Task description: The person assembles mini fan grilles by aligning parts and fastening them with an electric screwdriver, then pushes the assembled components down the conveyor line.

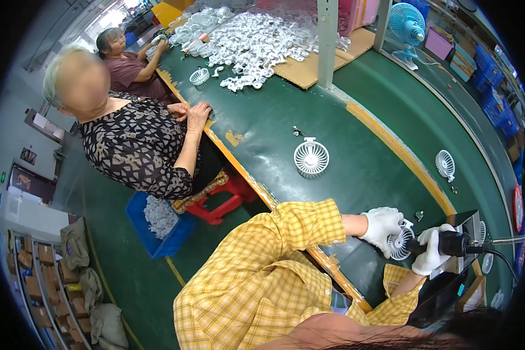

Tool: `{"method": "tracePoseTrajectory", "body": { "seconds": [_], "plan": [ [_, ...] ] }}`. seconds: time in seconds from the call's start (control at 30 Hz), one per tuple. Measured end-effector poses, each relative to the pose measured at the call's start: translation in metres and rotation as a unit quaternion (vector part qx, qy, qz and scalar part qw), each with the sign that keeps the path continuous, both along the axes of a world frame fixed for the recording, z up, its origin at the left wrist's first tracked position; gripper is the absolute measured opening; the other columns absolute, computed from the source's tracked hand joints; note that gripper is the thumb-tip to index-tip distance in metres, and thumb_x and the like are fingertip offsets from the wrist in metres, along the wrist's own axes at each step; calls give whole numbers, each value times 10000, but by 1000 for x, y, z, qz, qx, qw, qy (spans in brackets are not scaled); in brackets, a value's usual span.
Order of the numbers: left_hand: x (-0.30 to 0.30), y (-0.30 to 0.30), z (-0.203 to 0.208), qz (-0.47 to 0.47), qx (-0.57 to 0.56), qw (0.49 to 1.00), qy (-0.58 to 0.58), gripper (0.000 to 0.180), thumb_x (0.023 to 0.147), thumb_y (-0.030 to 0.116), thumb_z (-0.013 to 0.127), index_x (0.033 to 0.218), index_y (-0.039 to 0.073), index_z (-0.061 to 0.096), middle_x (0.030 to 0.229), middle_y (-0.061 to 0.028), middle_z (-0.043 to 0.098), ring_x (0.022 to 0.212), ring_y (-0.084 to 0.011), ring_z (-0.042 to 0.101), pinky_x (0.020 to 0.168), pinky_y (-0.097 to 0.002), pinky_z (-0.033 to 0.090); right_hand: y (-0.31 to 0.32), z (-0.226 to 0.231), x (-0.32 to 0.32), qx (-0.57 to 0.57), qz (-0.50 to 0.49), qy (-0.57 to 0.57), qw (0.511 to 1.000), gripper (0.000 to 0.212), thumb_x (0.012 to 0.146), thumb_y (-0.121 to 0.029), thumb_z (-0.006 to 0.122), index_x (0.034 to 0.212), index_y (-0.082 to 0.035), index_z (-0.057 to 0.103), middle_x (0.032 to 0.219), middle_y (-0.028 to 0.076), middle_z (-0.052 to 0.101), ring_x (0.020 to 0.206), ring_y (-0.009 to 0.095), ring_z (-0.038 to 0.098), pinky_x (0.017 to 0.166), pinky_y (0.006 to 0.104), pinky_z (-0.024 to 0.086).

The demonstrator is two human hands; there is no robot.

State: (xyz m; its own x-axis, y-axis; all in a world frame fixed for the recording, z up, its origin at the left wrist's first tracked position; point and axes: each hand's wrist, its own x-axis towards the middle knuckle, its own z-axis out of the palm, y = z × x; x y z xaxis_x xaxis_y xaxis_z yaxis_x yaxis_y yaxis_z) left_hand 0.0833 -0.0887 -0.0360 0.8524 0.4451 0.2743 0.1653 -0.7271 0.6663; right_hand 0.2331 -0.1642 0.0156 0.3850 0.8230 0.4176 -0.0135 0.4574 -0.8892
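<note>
My left hand (pixel 382 228), in a white glove, grips the edge of a small white round fan housing (pixel 401 244) with radial ribs, low over the green bench. My right hand (pixel 429 252), also gloved, is wrapped round a black electric screwdriver (pixel 452 243) held roughly level. Its front end points left at the fan housing's middle; whether the tip touches is hidden. A small circuit board with wires (pixel 418 216) lies just beyond my hands. Farther up the bench stands another white fan housing (pixel 311 157), with a small wired part (pixel 298 132) behind it.
A green conveyor belt (pixel 385 87) with a fan housing (pixel 445 165) on it runs along the right. White plastic parts (pixel 245 46) are heaped at the far end by a metal post (pixel 326 44). Two co-workers sit along the left edge, near a red stool (pixel 219 201).
</note>
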Motion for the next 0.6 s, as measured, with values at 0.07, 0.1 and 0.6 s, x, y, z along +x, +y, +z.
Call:
{"method": "tracePoseTrajectory", "body": {
  "seconds": [0.07,0.1,0.6],
  "plan": [
    [0,-1,2,0,-2,1000,-5,476,449,451,800,719,79,679,832,-147,564,844,-312,530,708,-398,439,-2,0,2,4,-14,-5,1000,223,822,-3,565,1020,-30,466,620,32,467,493,118,440,511,249,402],
    [1,-2,3,-2,13,1000,-11,461,460,441,801,723,84,678,844,-137,561,847,-307,528,711,-398,438,-4,0,3,9,-22,-6,1000,225,823,-7,567,1025,-29,469,620,31,469,494,118,439,516,247,399],
    [9,0,5,-29,30,997,59,414,531,412,801,753,83,686,901,-104,568,875,-292,530,779,-387,437,-26,64,49,68,-309,-81,945,218,719,96,636,899,-7,568,803,12,572,688,68,531,650,220,440]
  ]
}}
